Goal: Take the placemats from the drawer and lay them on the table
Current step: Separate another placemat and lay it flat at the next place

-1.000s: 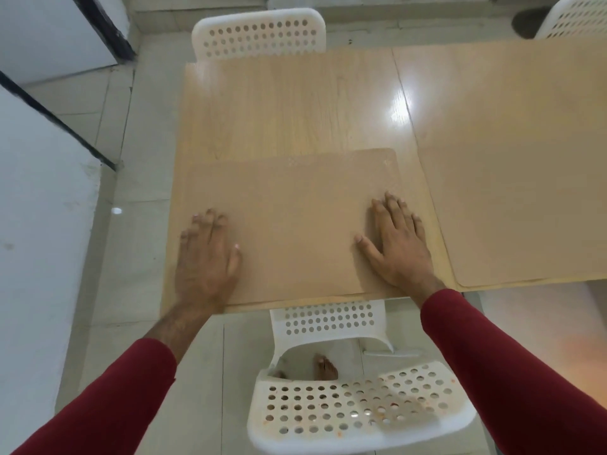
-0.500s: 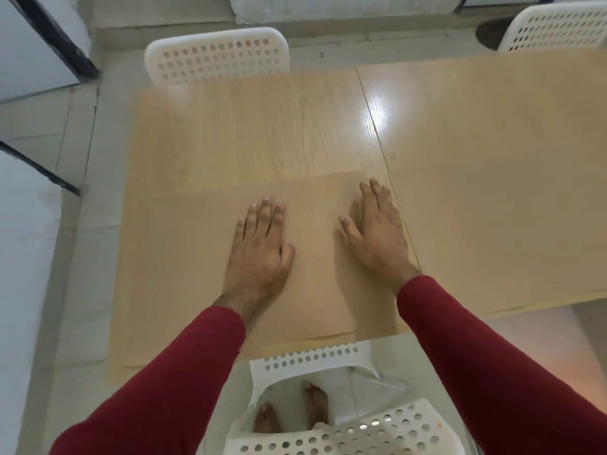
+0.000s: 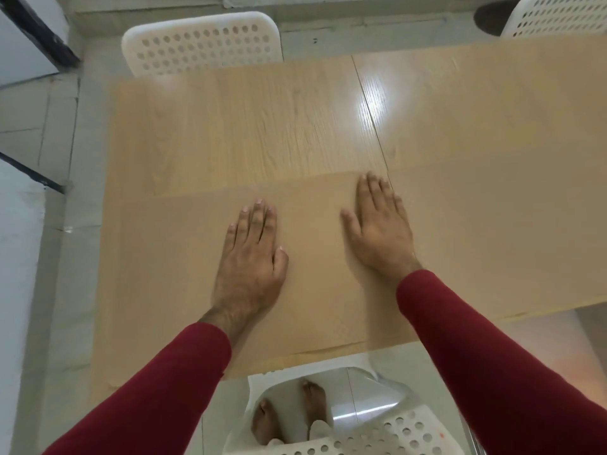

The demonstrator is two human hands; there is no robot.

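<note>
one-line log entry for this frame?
left hand: flat on placemat | right hand: flat on placemat | second placemat: laid to the right | table

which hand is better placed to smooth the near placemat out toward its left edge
Left, probably. The left hand lies flat near the middle of the near placemat, with bare mat stretching away to its left. The right hand lies flat by the mat's right edge, next to the second placemat.

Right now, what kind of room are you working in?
Probably a dining area: a long wooden table, white perforated chairs tucked on both sides, a tiled floor, and a placemat under both hands.
</note>
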